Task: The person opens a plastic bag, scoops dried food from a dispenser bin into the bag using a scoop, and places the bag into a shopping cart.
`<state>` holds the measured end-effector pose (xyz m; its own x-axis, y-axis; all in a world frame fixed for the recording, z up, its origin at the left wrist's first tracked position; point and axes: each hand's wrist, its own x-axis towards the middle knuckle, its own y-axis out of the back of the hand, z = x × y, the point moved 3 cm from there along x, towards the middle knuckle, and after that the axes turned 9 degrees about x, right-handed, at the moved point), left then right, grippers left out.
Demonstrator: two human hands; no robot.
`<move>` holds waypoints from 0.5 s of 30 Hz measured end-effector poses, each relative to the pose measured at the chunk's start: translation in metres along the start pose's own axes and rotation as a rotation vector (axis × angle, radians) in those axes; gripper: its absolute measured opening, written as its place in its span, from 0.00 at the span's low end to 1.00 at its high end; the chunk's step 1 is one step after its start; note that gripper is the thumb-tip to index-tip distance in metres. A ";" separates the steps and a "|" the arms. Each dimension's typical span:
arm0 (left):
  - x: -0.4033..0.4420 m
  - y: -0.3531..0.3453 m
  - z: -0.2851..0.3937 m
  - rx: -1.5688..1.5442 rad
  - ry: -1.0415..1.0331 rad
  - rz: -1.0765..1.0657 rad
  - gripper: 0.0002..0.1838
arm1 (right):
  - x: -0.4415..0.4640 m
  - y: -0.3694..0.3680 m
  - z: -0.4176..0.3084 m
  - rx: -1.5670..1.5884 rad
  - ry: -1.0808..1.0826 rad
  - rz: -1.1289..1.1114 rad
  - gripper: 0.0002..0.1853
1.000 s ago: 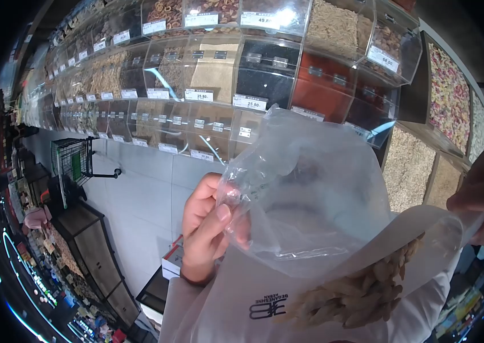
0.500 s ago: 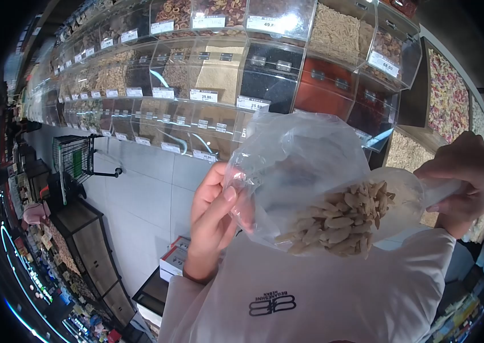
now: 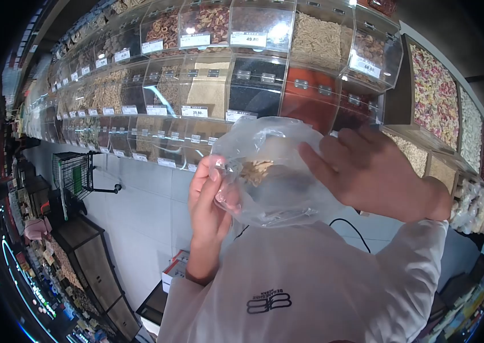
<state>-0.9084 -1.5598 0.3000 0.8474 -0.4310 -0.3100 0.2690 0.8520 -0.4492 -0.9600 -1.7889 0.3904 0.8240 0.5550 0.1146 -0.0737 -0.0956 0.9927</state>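
My left hand [image 3: 210, 191] pinches the left edge of a clear plastic bag [image 3: 270, 214], which is held open in front of my chest. Elongated pale brown nuts [image 3: 257, 171] show through the bag near my left fingers; their exact kind is unclear. My right hand [image 3: 362, 168] is at the bag's right side, palm down, fingers curled round the handle of a clear scoop. The scoop's bowl [image 3: 290, 150] is largely inside the bag, blurred by the plastic, and its handle is hidden behind my fingers.
Rows of clear lidded bins [image 3: 256, 86] with dried foods and price tags stand ahead. Open bins of dried petals [image 3: 433, 94] are at the right. A shopping cart [image 3: 73, 174] stands on the tiled floor at left, near a wooden cabinet [image 3: 96, 251].
My right hand has moved left with the scoop and turned over, bringing it into the bag. The nuts that lay in the scoop now show inside the bag at left.
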 end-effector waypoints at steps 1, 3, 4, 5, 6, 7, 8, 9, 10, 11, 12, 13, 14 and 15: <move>0.002 0.004 0.000 -0.013 0.004 -0.008 0.11 | -0.003 0.005 0.006 0.014 -0.033 0.060 0.16; 0.009 0.018 -0.005 -0.048 0.037 0.065 0.13 | -0.019 0.019 0.029 0.166 -0.157 0.148 0.23; 0.012 0.024 -0.006 -0.065 0.053 0.104 0.13 | -0.029 0.022 0.042 0.268 -0.227 0.166 0.24; 0.014 0.026 -0.006 -0.070 0.061 0.097 0.15 | -0.039 0.022 0.055 0.358 -0.305 0.271 0.24; 0.017 0.029 -0.005 -0.085 0.049 0.092 0.15 | -0.047 0.021 0.068 0.450 -0.384 0.378 0.23; 0.020 0.033 -0.003 -0.098 0.039 0.087 0.15 | -0.050 0.021 0.080 0.399 -0.482 0.384 0.22; 0.023 0.036 -0.001 -0.109 0.030 0.083 0.14 | -0.052 0.020 0.093 0.349 -0.581 0.390 0.20; 0.025 0.038 0.004 -0.098 -0.004 0.102 0.15 | -0.057 0.010 0.112 0.229 -0.630 0.343 0.19; 0.027 0.038 0.010 -0.107 -0.022 0.133 0.15 | -0.059 -0.007 0.131 0.108 -0.678 0.295 0.17; 0.030 0.037 0.016 -0.116 -0.039 0.162 0.14 | -0.054 -0.023 0.146 0.028 -0.731 0.213 0.16; 0.033 0.035 0.023 -0.124 -0.056 0.188 0.13 | -0.048 -0.040 0.160 -0.054 -0.784 0.130 0.15; 0.035 0.035 0.028 -0.113 -0.089 0.195 0.15 | -0.039 -0.057 0.174 -0.128 -0.763 0.068 0.12; 0.038 0.032 0.035 -0.096 -0.121 0.186 0.15 | -0.029 -0.073 0.188 -0.202 -0.741 0.006 0.10; 0.040 0.029 0.040 -0.079 -0.152 0.177 0.16 | -0.020 -0.090 0.200 -0.231 -0.630 0.061 0.07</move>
<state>-0.8480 -1.5404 0.3082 0.9389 -0.2223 -0.2630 0.0786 0.8819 -0.4648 -0.8576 -1.9569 0.2914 0.9798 -0.0403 0.1961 -0.1909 0.1070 0.9758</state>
